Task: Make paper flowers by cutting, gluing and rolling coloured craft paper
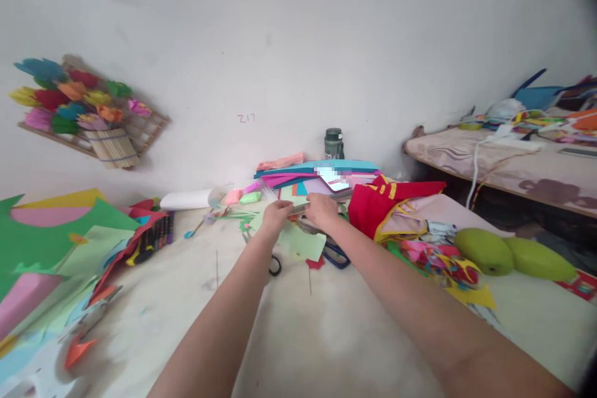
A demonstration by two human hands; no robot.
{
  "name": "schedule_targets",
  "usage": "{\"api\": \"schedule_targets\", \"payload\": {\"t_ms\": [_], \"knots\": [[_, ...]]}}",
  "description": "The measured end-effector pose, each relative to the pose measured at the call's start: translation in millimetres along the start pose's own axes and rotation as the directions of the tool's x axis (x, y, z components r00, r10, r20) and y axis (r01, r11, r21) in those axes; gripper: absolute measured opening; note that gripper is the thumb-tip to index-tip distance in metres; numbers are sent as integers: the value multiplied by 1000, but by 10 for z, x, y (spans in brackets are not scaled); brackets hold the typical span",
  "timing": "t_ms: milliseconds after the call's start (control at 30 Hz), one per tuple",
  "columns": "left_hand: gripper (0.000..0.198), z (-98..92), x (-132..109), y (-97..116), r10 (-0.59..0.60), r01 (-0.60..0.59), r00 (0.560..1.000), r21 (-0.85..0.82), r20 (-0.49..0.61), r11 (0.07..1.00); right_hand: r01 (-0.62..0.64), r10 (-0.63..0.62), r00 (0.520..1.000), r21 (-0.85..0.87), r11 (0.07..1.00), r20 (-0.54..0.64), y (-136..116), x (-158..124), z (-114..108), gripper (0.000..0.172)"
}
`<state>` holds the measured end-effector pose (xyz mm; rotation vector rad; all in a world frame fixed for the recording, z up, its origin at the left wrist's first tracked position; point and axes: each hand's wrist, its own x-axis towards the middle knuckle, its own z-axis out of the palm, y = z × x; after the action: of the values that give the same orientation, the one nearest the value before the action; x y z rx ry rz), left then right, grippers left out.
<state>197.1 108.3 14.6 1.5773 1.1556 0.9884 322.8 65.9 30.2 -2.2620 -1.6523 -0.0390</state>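
Note:
Both arms reach forward over the pale table. My left hand point(278, 214) is closed on the left end of a thin, greyish strip or ruler point(300, 208), too small to name surely. Its other side lies under my right hand point(323, 208), whose fingers are pressed together on it. Light green paper point(301, 242) lies just below the hands. Dark-blue-handled scissors point(336, 255) rest beside the right wrist, and a black scissor handle point(275, 265) shows by the left forearm. A red paper piece point(315, 263) sits between them.
A phone point(333, 180) lies behind the hands on coloured sheets, with a green bottle point(333, 144) at the wall. Red cloth point(373, 208) and green fruits point(485, 251) are at right. Coloured paper point(41, 230) and markers point(161, 230) lie at left. Clay packets point(250, 197) stand back left.

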Motion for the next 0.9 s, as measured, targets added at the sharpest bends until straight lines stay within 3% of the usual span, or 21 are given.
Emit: {"api": "schedule_targets", "payload": {"t_ms": [133, 333, 433, 567, 733, 833, 900], "knots": [[21, 221, 108, 47, -87, 111, 993, -346, 85, 932, -109, 110, 993, 8, 994, -49, 229, 153, -145, 41], [11, 545, 283, 140, -126, 184, 981, -494, 148, 850, -134, 129, 989, -85, 987, -66, 545, 399, -325, 46], [15, 674, 375, 166, -138, 209, 976, -539, 169, 816, -126, 132, 990, -141, 982, 37, 680, 510, -392, 49], [18, 801, 466, 183, -164, 245, 968, -570, 191, 784, -62, 111, 968, -211, 975, 227, 805, 628, -506, 44], [15, 894, 526, 177, -177, 247, 968, -541, 179, 804, -102, 148, 967, -219, 970, 207, 911, 685, -534, 39], [14, 915, 530, 173, -163, 225, 971, -442, 173, 868, -161, 189, 962, -150, 976, 196, 984, 692, -450, 38], [13, 916, 514, 183, -162, 214, 972, -353, 170, 911, -194, 206, 971, -97, 976, 125, 1021, 702, -393, 37]]}}
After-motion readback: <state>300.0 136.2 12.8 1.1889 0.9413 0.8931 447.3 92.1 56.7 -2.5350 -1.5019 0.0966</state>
